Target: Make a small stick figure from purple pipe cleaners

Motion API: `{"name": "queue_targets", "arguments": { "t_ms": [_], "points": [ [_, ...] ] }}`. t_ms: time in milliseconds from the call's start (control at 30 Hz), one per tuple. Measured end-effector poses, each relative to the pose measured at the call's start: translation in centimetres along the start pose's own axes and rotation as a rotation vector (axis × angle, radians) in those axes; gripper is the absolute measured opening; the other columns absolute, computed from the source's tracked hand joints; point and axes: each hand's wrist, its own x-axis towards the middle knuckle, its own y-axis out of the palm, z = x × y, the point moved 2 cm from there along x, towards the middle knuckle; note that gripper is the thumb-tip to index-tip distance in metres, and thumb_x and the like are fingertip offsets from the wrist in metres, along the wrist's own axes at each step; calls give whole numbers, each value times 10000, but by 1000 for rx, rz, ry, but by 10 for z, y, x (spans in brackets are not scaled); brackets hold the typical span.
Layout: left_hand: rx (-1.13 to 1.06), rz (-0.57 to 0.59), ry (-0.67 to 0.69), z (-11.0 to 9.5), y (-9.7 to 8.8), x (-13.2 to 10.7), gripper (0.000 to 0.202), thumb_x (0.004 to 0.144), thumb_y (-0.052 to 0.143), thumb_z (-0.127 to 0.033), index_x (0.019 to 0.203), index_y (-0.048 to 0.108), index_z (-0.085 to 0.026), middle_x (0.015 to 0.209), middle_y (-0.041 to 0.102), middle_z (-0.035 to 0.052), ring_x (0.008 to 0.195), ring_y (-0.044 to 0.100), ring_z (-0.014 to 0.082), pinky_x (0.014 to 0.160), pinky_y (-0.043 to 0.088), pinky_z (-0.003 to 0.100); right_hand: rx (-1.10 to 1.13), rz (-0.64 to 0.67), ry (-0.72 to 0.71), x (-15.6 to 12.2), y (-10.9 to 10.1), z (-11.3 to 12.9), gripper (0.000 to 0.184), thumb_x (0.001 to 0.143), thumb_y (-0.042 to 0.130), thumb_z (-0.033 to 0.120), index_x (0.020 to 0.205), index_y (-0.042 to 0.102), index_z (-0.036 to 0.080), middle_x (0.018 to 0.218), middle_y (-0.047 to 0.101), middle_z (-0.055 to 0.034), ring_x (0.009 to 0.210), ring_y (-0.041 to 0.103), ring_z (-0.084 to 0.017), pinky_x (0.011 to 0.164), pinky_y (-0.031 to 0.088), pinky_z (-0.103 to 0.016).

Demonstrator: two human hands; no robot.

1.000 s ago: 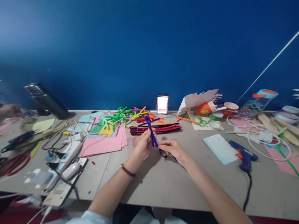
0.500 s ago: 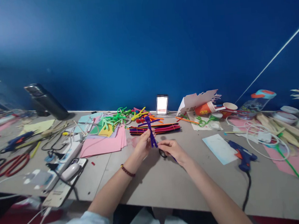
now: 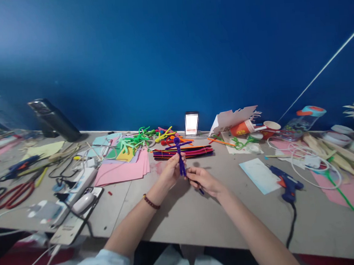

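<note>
A small purple pipe-cleaner figure [image 3: 179, 152] with a round head, outstretched arms and two legs stands upright in front of me. My left hand [image 3: 171, 170] is closed around its body, thumb and fingers pinching it at the middle. Beside the legs, my right hand [image 3: 203, 179] is closed, with its fingertips pinched at the lower end of one leg. A short dark purple end [image 3: 201, 191] pokes out beneath the right hand; what it belongs to is hidden by the fingers. Behind the figure lies a bundle of pipe cleaners [image 3: 197, 151] in several colours.
Green bent pipe cleaners [image 3: 137, 140] and pink paper [image 3: 119, 172] lie left of the bundle. A phone [image 3: 192, 123] stands against the wall. To the right are a blue card [image 3: 260, 175] and a glue gun [image 3: 288, 185]; far left, red-handled scissors [image 3: 14, 194] and a power strip [image 3: 74, 195].
The figure has shifted slightly right and down in my left hand. My right fingers have curled in closer to its leg, and the dark loop seen below them is now hidden.
</note>
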Motion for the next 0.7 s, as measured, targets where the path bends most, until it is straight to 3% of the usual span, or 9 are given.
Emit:
{"name": "queue_targets", "arguments": {
  "t_ms": [167,300,700],
  "points": [
    [14,10,-7,2,-2,0,302,664,720,-372,819,638,-125,646,548,-4,530,478,70,487,334,193,-34,-45,-20,4,-4,-5,302,664,674,419,784,560,166,492,442,95,341,192,-11,367,81,-204],
    [21,20,-3,2,-2,0,302,665,716,-384,812,637,-132,618,522,-18,515,471,69,490,342,197,-99,-45,-49,4,-4,-4,309,669,656,453,739,567,165,422,345,110,348,192,-25,376,86,-208],
    [-25,23,-15,1,0,1,289,656,729,-359,801,613,-138,641,525,-18,509,448,61,471,339,192,-107,-37,-100,-1,-1,5,325,658,674,464,733,609,154,560,472,54,404,277,-26,410,121,-221]
  ]
}}
